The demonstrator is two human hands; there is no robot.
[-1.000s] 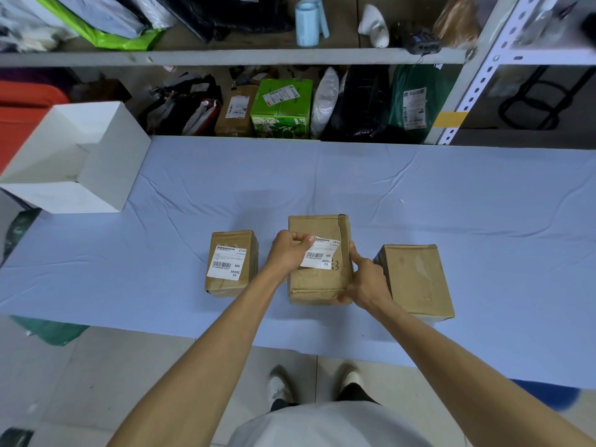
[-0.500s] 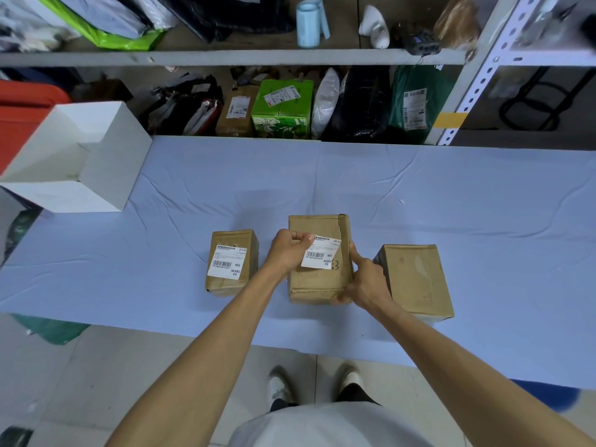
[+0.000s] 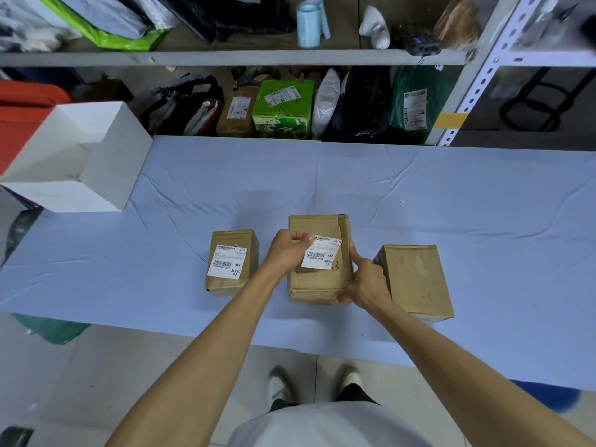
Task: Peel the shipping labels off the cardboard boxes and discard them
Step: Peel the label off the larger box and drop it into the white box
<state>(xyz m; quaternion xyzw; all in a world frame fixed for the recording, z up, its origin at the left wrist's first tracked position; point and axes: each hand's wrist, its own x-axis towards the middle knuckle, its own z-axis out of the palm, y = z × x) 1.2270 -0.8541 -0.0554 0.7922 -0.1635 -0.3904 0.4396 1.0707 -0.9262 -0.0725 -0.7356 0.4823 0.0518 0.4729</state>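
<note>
So it's a long table covered in a wrinkly pale blue cloth (image 3: 419, 195), shoved up against grey metal shelving (image 3: 225, 58) crammed with parcels and bags, including a bright green printed carton (image 3: 282, 112) on the lower level. An open white cardboard bin (image 3: 106, 166) sits way off to the left of where the hands are working.

Both bare arms reach out over the table edge. The left hand (image 3: 288, 251) is curled up with thumb and fingertips pinched tight on the left edge of the white barcode shipping label (image 3: 321, 253), which looks partly lifted off the top of the middle brown cardboard box (image 3: 317, 285). The right hand (image 3: 366, 280) is wrapped around that box's right side, thumb on top, steadying it.

Just left of the pinch there's a smaller brown cardboard box (image 3: 232, 285) with its own white label (image 3: 228, 262) stuck flat on top. Right beside the bracing hand is a third brown box (image 3: 416, 280), bare on top, with just a pale scuffed patch.
</note>
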